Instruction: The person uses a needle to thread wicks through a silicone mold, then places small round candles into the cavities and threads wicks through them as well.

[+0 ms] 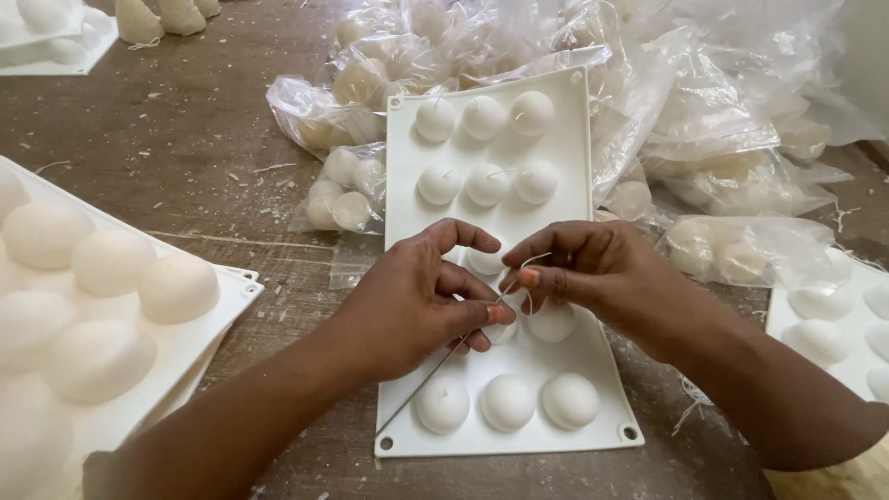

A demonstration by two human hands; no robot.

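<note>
My left hand [417,301] pinches the stiff wicking needle [435,375]; my right hand [593,273] nips the limp, thin wick [530,264] by its end above the floppy mould [574,370].

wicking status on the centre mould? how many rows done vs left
Done: the two top rows of the white dome mould show thin wicks sticking out. In hand: the left hand holds a long needle, and the right hand pinches thread over the middle rows, which the hands partly hide. Left: the bottom row of domes shows no wick.
</note>
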